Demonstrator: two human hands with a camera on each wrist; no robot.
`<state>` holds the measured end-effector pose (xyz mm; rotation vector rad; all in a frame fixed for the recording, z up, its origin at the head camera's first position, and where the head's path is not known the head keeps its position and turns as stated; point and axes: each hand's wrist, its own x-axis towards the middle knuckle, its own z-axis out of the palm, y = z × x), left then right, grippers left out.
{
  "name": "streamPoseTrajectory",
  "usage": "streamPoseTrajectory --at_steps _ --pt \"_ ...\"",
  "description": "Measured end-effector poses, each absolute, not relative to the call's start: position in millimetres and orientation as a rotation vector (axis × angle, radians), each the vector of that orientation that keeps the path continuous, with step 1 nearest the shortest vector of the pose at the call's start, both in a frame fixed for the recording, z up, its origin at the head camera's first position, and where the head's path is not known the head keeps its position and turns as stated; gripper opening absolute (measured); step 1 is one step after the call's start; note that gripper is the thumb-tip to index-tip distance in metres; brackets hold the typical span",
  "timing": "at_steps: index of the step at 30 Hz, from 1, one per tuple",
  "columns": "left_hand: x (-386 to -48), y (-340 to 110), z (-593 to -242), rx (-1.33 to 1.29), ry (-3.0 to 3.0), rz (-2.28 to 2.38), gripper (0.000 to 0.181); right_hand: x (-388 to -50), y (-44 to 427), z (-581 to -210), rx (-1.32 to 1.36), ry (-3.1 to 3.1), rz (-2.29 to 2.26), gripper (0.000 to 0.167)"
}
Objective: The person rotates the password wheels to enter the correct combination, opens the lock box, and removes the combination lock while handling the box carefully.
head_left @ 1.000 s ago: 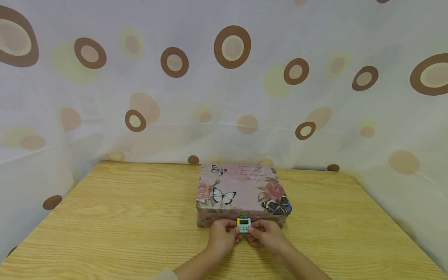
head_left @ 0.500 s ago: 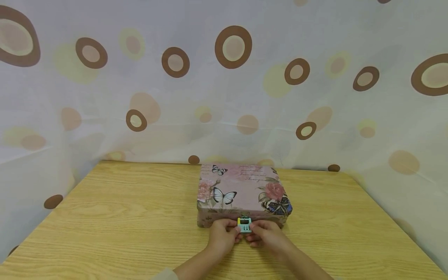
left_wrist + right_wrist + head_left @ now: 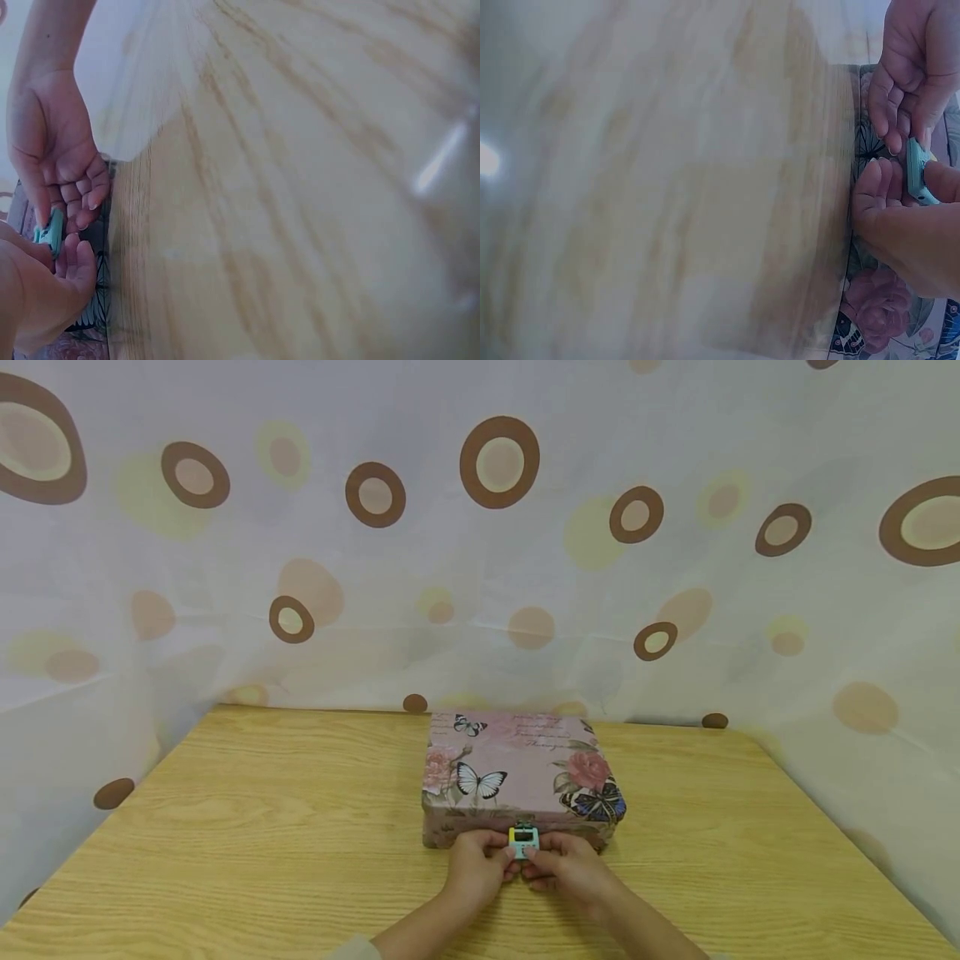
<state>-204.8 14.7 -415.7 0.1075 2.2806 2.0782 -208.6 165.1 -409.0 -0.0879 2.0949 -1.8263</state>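
Observation:
A small light-blue padlock (image 3: 524,847) with a yellow left edge hangs at the front clasp of a pink floral box (image 3: 517,760). My left hand (image 3: 476,865) pinches its left side between thumb and fingers. From the right, my right hand (image 3: 572,867) holds it too, the thumb over the lower part of its face. Both wrist views show the lock edge-on, in the left wrist view as a teal piece (image 3: 50,231) and in the right wrist view as a teal block (image 3: 918,172), with fingers of both hands around it. Its shackle is too small to judge.
The box lid is closed, with butterflies and roses printed on it. The box stands on a wooden table (image 3: 300,810). A pale curtain (image 3: 450,552) with brown rings hangs behind the table and along both sides.
My right thumb has shifted left from the lock's right edge onto its face. My left hand and the box stay where they were.

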Motion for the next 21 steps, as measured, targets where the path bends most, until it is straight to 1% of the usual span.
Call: streamPoseTrajectory --at_steps 5,21 --pt "-205.3 14.7 -415.6 0.103 2.284 2.074 0.012 -207.8 163.5 -409.1 -0.074 2.082 -1.860 0.032" --pt "-205.0 15.4 -415.3 0.110 2.315 2.069 0.010 -205.5 159.8 -407.2 -0.081 2.145 -1.819 0.027"
